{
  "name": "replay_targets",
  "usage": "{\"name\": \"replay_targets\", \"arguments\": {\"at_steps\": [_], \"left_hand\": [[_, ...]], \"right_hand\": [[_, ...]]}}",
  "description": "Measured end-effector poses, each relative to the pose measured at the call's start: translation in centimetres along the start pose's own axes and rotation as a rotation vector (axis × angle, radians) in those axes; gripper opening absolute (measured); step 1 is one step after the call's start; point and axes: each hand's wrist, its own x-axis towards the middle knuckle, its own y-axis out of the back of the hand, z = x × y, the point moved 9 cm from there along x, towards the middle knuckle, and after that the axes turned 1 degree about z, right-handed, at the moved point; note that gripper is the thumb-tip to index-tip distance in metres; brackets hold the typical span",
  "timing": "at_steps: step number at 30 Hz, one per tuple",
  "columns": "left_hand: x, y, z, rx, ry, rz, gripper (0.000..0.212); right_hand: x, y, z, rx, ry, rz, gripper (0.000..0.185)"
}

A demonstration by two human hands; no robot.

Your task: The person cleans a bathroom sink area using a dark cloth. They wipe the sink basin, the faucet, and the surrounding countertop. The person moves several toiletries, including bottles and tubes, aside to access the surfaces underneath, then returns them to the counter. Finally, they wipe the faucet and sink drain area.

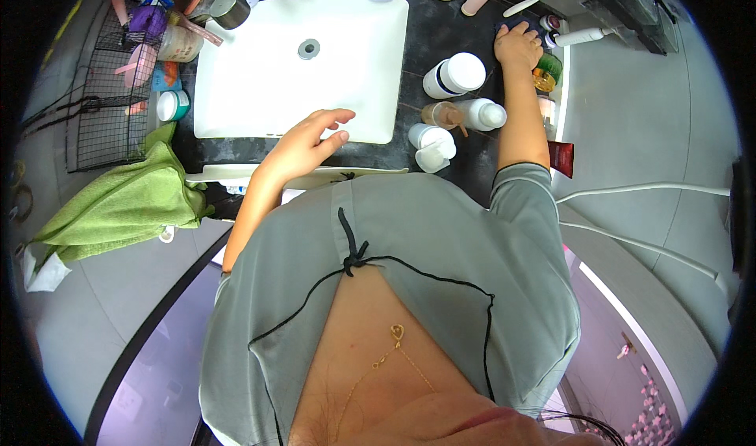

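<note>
My left hand (307,141) hovers at the front edge of the white rectangular sink basin (266,79), palm turned inward, fingers apart, holding nothing. Over on the dark countertop's right side is my right hand (518,47), fingers spread and curled near two small dark-capped jars (550,23); whether anything lies under its fingers is hidden. Beside that wrist stand a green bottle (550,65) and an amber glass bottle (543,80). Between basin and right forearm are a white-lidded jar (463,72), a brown pump bottle (443,115), a white bottle (484,114) and a flip-top bottle (433,144).
A black wire basket (112,109) with brushes stands at the left, above a hanging green towel (130,203). The grey faucet (231,3) reaches over the basin's back left corner. More bottles line the back; a red tube (561,158) lies by my right elbow.
</note>
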Motion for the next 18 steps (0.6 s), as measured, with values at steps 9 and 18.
{"name": "replay_targets", "arguments": {"at_steps": [9,18], "left_hand": [[-3.1,1.3,-4.0,-0.158,0.042,0.151,0.034],[-4.5,2.6,-3.4,-0.098,0.038,0.233,0.033]], "right_hand": [[-3.5,1.0,-0.6,-0.204,0.012,-0.191,0.067],[0.8,0.9,-0.5,-0.058,-0.111,-0.282,0.055]]}}
